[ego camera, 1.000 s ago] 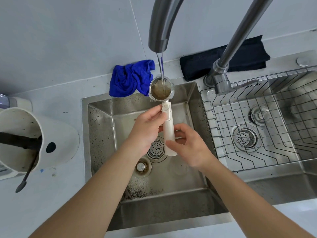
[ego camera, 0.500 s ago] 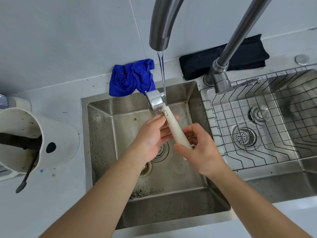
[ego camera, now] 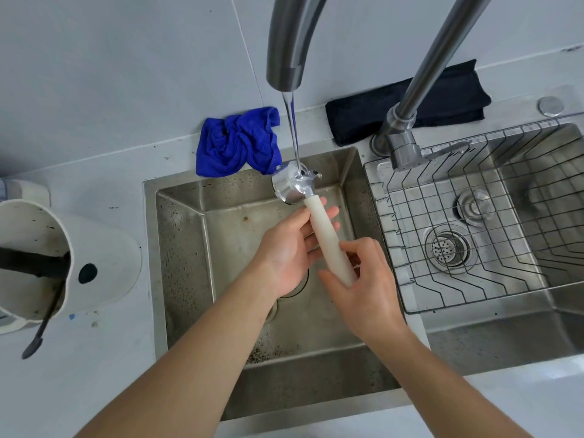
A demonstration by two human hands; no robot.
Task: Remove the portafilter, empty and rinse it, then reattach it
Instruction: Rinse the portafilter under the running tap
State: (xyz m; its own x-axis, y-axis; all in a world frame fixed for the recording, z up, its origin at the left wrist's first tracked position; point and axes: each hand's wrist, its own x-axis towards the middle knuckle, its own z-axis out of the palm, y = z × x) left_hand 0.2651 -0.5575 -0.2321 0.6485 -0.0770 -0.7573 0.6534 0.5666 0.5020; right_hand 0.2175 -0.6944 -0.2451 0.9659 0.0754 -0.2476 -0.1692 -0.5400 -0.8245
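The portafilter (ego camera: 327, 235) has a long cream handle and a shiny metal basket head (ego camera: 290, 184). It is over the left sink basin (ego camera: 189, 248), its head turned over, with its outside under the thin stream of water from the tap (ego camera: 284, 58). My right hand (ego camera: 360, 279) grips the lower end of the handle. My left hand (ego camera: 290, 248) cradles the upper handle from the left, fingers spread beneath it.
A crumpled blue cloth (ego camera: 237, 143) and a folded black cloth (ego camera: 404, 109) lie behind the sink. A second tap (ego camera: 407, 128) stands by the right basin, which holds a wire rack (ego camera: 505, 216). A white knock box (ego camera: 63, 260) with a dark bar sits at left.
The portafilter has been turned from basket-up, filled with brownish water, to head turned over, so the water now hits its outside. My left hand's fingers have spread out under the handle.
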